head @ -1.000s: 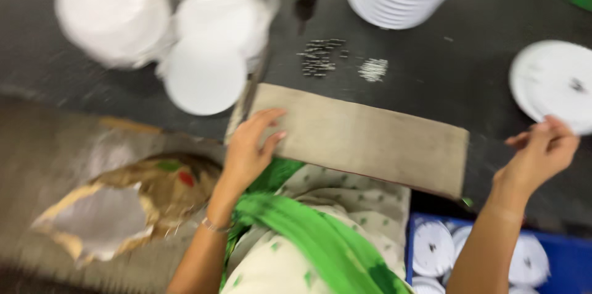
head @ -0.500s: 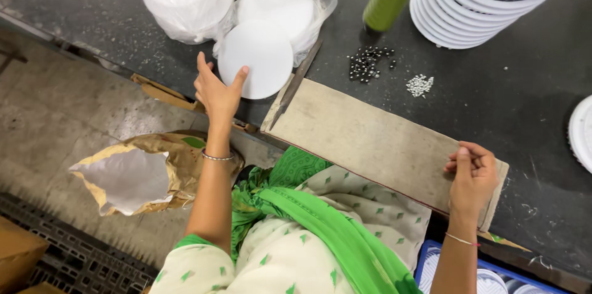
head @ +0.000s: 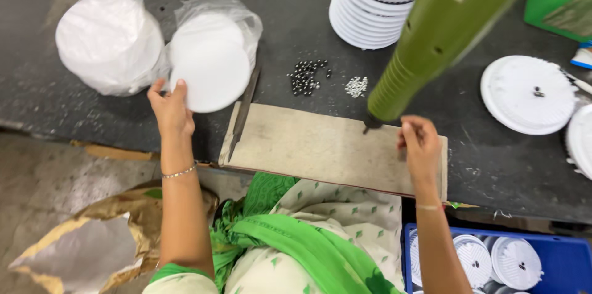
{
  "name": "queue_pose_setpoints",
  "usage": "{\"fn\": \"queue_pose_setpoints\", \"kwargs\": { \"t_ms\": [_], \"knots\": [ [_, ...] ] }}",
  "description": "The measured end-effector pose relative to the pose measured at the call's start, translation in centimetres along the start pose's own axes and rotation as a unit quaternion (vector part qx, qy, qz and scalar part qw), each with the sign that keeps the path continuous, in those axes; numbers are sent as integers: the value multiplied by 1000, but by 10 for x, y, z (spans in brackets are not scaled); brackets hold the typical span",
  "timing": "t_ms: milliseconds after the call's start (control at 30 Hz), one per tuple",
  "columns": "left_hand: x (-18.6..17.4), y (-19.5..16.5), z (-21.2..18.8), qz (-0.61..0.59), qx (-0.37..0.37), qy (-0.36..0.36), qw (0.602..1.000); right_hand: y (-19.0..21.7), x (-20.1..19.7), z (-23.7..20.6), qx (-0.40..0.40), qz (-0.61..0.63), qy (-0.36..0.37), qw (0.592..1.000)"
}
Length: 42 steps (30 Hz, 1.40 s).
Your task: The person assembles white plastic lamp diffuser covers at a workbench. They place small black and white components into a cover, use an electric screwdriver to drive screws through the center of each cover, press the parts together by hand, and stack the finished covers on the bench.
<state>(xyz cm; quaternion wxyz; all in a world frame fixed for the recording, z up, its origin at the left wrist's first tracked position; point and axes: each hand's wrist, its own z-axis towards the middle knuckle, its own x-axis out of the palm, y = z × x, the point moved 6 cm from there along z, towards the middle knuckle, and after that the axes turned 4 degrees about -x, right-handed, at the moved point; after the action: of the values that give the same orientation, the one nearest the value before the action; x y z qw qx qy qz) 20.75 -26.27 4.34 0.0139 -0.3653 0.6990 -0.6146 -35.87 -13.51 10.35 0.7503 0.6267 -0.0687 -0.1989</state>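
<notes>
On a dark tabletop, the left hand grips the edge of a flat white round disc spilling from a clear plastic bag. A grey rectangular board lies centre. The right hand, fingers curled together, rests on the board beside a green cylindrical tool.
</notes>
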Motion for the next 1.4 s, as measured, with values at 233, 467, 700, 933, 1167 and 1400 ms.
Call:
{"fn": "queue_pose_setpoints", "kwargs": {
  "t_ms": [233,467,700,933,1167,1400],
  "knots": [
    [55,-14,5,253,286,61,922,126,35,88,-343,-90,30,935],
    [66,6,-16,525,333,-14,783,167,69,177,-438,-292,149,837],
    [68,1,-25,498,337,-21,799,132,80,249,-410,-501,137,750],
    [67,-1,-28,486,363,-24,795,154,80,236,-436,-437,154,771],
    [67,-5,-31,473,370,-31,799,168,34,233,-477,-402,-11,782],
    [69,-3,-34,508,372,-36,776,137,-78,176,-172,183,38,967]
  ]
}}
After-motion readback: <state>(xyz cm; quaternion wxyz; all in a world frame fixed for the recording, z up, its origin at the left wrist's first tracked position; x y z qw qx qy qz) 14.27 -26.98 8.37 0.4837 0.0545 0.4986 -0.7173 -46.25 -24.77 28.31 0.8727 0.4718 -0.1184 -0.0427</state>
